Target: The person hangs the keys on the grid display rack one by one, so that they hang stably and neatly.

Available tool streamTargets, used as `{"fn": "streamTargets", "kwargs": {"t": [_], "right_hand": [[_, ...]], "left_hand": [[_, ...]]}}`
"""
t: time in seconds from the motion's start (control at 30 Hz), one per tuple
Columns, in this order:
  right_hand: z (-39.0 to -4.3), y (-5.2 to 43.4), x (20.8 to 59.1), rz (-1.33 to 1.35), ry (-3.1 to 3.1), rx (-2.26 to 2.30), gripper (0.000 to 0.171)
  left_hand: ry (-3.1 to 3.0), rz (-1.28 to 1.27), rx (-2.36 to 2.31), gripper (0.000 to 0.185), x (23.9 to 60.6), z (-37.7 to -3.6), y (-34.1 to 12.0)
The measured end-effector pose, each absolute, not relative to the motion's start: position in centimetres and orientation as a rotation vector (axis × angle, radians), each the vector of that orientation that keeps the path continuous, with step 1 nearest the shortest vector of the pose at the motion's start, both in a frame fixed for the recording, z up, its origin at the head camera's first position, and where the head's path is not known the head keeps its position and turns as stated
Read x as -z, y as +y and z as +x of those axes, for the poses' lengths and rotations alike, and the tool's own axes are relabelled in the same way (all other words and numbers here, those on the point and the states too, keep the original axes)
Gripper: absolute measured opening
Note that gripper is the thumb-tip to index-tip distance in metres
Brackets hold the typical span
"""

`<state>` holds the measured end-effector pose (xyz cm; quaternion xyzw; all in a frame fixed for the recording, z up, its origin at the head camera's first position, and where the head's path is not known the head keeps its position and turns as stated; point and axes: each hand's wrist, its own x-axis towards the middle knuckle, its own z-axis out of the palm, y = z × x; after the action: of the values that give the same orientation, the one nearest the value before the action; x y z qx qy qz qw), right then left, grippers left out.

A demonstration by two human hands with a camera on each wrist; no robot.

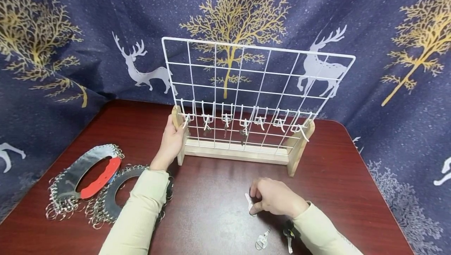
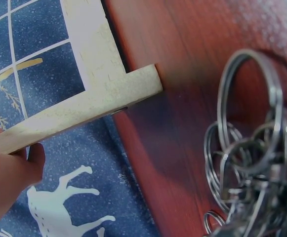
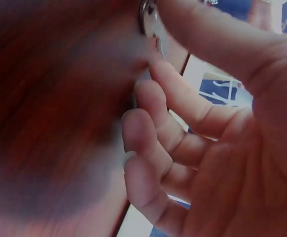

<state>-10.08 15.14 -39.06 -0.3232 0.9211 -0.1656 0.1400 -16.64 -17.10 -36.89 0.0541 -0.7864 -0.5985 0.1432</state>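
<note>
A white wire grid rack (image 1: 246,67) stands in a wooden base (image 1: 239,151) on the table. My left hand (image 1: 172,139) grips the upright wooden side piece (image 2: 99,101) at the rack's left end. White hooks (image 1: 260,121) run in a row across the grid, and keys (image 1: 226,130) hang from several on the left and middle. Low over the table in front of the rack, my right hand (image 1: 276,198) pinches a silver key (image 1: 248,202) with a ring between thumb and curled fingers. In the right wrist view part of this key (image 3: 153,22) shows at the thumb.
Another key (image 1: 262,240) with a ring lies on the table near the front, and a further key (image 1: 289,243) is beside the right wrist. At left lie two dark curved holders (image 1: 75,171) strung with many rings, one with a red panel (image 1: 102,178). A printed cloth (image 1: 141,20) hangs behind.
</note>
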Motion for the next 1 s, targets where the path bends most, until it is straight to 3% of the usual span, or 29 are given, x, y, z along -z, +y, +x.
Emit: {"fn": "streamTargets", "kwargs": {"t": [0.37,1.0], "right_hand": [[-9.9,15.1,38.5,-1.015,2.587,0.479,0.018],[-8.9,15.0,38.4,-1.211,2.697,0.499,0.011]], "left_hand": [[-2.262,0.143,1.739,0.031,36.8,-16.7,-17.1],[-2.275,0.160,1.741,0.031,36.8,-16.5,-17.2]]}}
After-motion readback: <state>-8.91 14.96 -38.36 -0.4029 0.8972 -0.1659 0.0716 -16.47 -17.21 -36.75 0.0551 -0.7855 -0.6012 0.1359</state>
